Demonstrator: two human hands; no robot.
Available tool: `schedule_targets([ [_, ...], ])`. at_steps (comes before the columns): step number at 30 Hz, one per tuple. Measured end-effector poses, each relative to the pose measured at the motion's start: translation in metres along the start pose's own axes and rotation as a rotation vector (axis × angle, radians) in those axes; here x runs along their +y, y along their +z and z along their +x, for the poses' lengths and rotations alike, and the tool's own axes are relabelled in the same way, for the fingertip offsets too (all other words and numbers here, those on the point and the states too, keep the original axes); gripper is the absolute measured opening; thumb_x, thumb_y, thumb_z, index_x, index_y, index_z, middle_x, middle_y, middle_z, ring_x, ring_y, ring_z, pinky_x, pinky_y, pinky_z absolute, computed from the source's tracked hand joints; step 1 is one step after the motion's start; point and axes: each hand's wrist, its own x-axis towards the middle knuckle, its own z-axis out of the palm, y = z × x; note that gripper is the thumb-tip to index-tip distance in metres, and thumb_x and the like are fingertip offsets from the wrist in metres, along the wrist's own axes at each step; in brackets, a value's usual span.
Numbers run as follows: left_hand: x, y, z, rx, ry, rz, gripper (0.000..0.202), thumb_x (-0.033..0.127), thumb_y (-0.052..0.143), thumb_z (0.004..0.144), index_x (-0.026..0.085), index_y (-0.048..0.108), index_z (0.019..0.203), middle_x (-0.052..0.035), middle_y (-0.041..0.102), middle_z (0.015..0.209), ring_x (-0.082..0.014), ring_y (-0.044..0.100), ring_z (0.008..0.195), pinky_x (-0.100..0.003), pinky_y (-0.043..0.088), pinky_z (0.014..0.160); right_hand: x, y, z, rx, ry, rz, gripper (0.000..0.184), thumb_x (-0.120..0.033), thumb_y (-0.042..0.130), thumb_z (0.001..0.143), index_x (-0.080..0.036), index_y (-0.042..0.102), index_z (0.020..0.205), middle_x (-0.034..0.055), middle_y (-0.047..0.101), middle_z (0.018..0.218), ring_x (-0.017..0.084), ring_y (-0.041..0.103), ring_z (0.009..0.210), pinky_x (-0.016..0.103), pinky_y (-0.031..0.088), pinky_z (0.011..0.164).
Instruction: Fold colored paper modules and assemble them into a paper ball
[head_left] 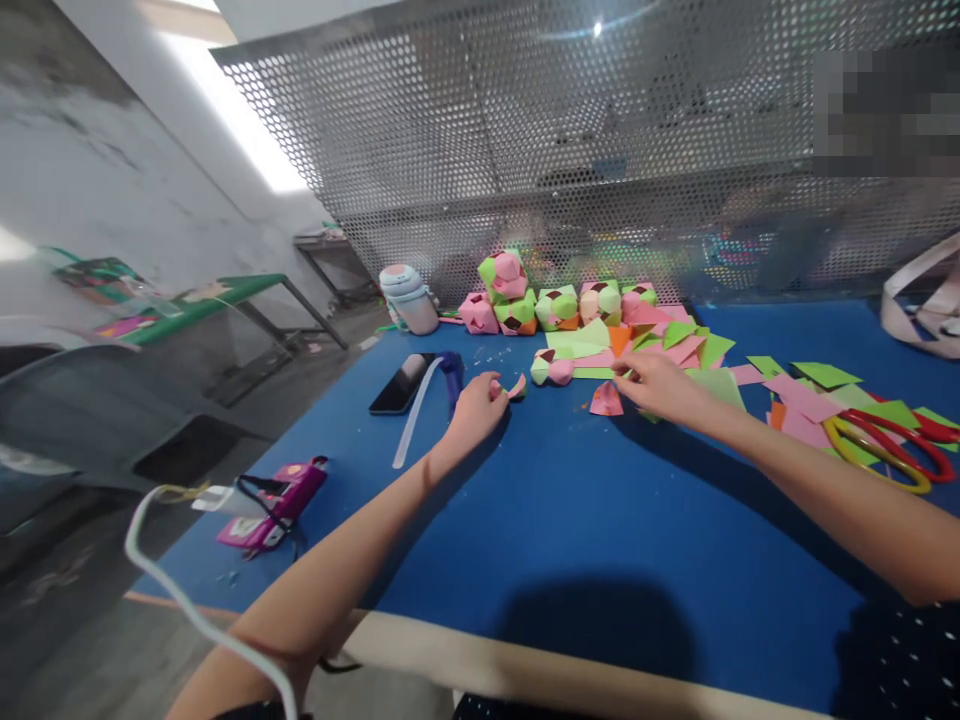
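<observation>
My left hand (478, 410) is closed in a pinch on a small curved piece of pink and green folded paper (517, 386), just above the blue tabletop. My right hand (660, 388) reaches in from the right with thumb and fingertips drawn together; whether anything is between them is hidden. Just left of its fingertips stands a pink folded paper piece (606, 401) with an orange part. Between the hands and a little farther back sits a partly built pink and green paper shape (553, 368). Several pink and green paper balls (557, 309) line the back, one stacked on top.
Loose pink and green paper sheets (802, 396) and red- and yellow-handled scissors (877, 455) lie right. At left are a phone (401, 385), a blue glue gun (451, 378) with a glue stick, a purple box (281, 505) and a bottle (409, 298). A perforated metal panel (600, 200) rises behind.
</observation>
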Motion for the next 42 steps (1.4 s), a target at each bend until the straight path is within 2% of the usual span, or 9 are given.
schedule_targets([
  [3, 0.0, 0.005, -0.001, -0.025, 0.064, -0.015, 0.031, 0.012, 0.051, 0.074, 0.015, 0.063, 0.102, -0.0118, 0.062, 0.111, -0.024, 0.057, 0.107, -0.038, 0.045, 0.095, 0.028, -0.004, -0.02, 0.074, -0.027, -0.046, 0.027, -0.017, 0.048, 0.082, -0.011, 0.064, 0.103, 0.0154, 0.064, 0.109, 0.028, 0.058, 0.104, 0.042, 0.044, 0.091],
  [6, 0.0, 0.007, -0.006, -0.041, 0.099, -0.02, 0.031, 0.009, 0.048, 0.072, 0.015, 0.065, 0.097, -0.0117, 0.057, 0.119, -0.0233, 0.055, 0.11, -0.038, 0.046, 0.096, 0.054, -0.005, -0.035, 0.09, -0.037, -0.059, 0.028, -0.017, 0.05, 0.08, -0.012, 0.064, 0.105, 0.0142, 0.063, 0.11, 0.028, 0.056, 0.108, 0.043, 0.043, 0.095],
  [15, 0.0, -0.007, -0.013, -0.051, 0.135, 0.002, 0.019, 0.025, 0.05, 0.081, 0.018, 0.068, 0.08, -0.0098, 0.063, 0.108, -0.0244, 0.06, 0.098, -0.04, 0.05, 0.087, 0.076, -0.004, -0.052, -0.131, -0.082, 0.15, 0.032, -0.028, 0.051, 0.087, -0.021, 0.06, 0.116, 0.0079, 0.063, 0.117, 0.022, 0.057, 0.11, 0.041, 0.045, 0.096],
  [21, 0.053, -0.018, -0.03, -0.106, 0.28, -0.124, 0.014, 0.024, 0.053, 0.085, 0.022, 0.066, 0.09, -0.008, 0.06, 0.116, -0.022, 0.059, 0.105, -0.032, 0.052, 0.078, 0.086, 0.001, -0.057, -0.163, -0.187, 0.106, 0.04, -0.034, 0.064, 0.082, -0.02, 0.058, 0.118, 0.0094, 0.062, 0.117, 0.025, 0.056, 0.11, 0.042, 0.046, 0.094],
  [25, 0.101, 0.003, -0.007, -0.142, 0.417, -0.2, 0.014, 0.019, 0.052, 0.086, 0.019, 0.066, 0.09, -0.0102, 0.061, 0.116, -0.021, 0.06, 0.105, -0.032, 0.051, 0.083, 0.092, 0.011, -0.061, -0.069, -0.281, 0.083, 0.023, -0.023, 0.054, 0.089, -0.021, 0.062, 0.11, 0.0091, 0.064, 0.113, 0.022, 0.058, 0.106, 0.04, 0.046, 0.091],
  [29, 0.126, 0.04, 0.031, -0.085, 0.446, -0.3, 0.013, 0.017, 0.052, 0.086, 0.017, 0.065, 0.088, -0.0107, 0.062, 0.112, -0.0207, 0.059, 0.106, -0.035, 0.05, 0.086, 0.093, 0.015, -0.063, -0.031, -0.317, 0.077, 0.021, -0.02, 0.05, 0.092, -0.02, 0.063, 0.108, 0.0087, 0.065, 0.11, 0.021, 0.059, 0.103, 0.039, 0.047, 0.089],
  [32, 0.129, 0.063, 0.047, -0.134, 0.442, -0.389, 0.021, 0.017, 0.054, 0.084, 0.017, 0.063, 0.103, -0.011, 0.063, 0.113, -0.0206, 0.058, 0.107, -0.037, 0.049, 0.09, 0.093, 0.016, -0.065, -0.022, -0.325, 0.045, 0.021, -0.019, 0.049, 0.092, -0.019, 0.063, 0.108, 0.0096, 0.065, 0.109, 0.021, 0.06, 0.101, 0.04, 0.048, 0.088],
  [35, 0.123, 0.071, 0.047, -0.19, 0.287, -0.461, 0.048, 0.024, 0.056, 0.084, 0.018, 0.047, 0.131, -0.0137, 0.059, 0.123, -0.0197, 0.061, 0.1, -0.036, 0.051, 0.084, 0.092, 0.016, -0.068, -0.018, -0.33, 0.016, 0.022, -0.02, 0.049, 0.091, -0.018, 0.063, 0.109, 0.0106, 0.065, 0.11, 0.022, 0.06, 0.102, 0.042, 0.049, 0.088],
  [42, 0.113, 0.062, 0.027, -0.32, 0.206, -0.408, 0.046, 0.014, 0.051, 0.077, 0.015, 0.055, 0.123, -0.0099, 0.068, 0.101, -0.0186, 0.063, 0.083, -0.035, 0.052, 0.077, 0.086, 0.014, -0.071, -0.05, -0.311, -0.005, 0.029, -0.015, 0.046, 0.089, -0.018, 0.059, 0.115, 0.0122, 0.062, 0.114, 0.024, 0.058, 0.105, 0.046, 0.049, 0.09],
])
